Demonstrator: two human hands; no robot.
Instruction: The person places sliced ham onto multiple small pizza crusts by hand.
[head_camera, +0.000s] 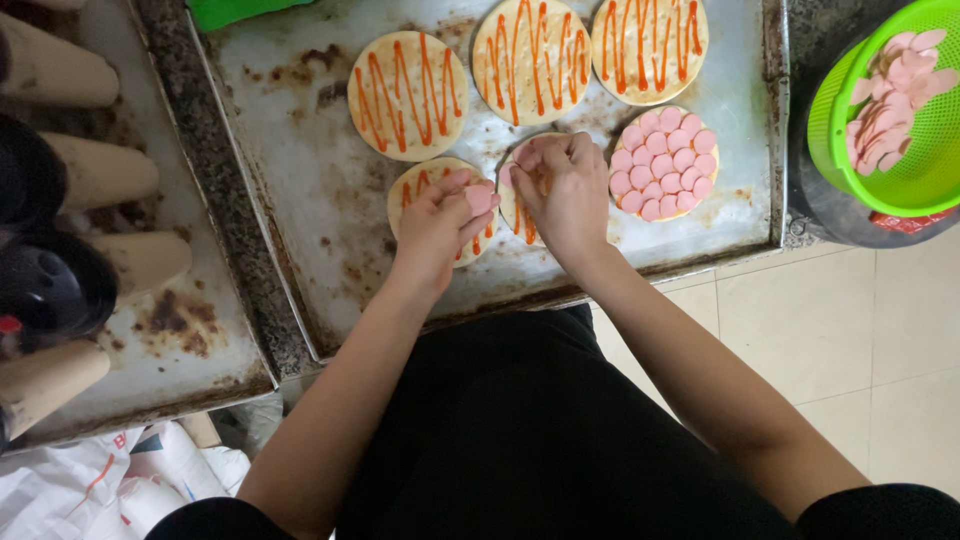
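A pink sausage slice (479, 198) is pinched in the closed fingers of the left hand (437, 222) above a sauced dough round (425, 185). At 3 o'clock, the right hand (560, 190) is curled over another round (517, 205); its grip cannot be told. A sausage-covered round (663, 163) lies at 3 o'clock again.

Pale beige tiled floor (860, 330) beneath a dark speckled stone counter (215, 190).

Bare forearms, black sleeves, black clothing.
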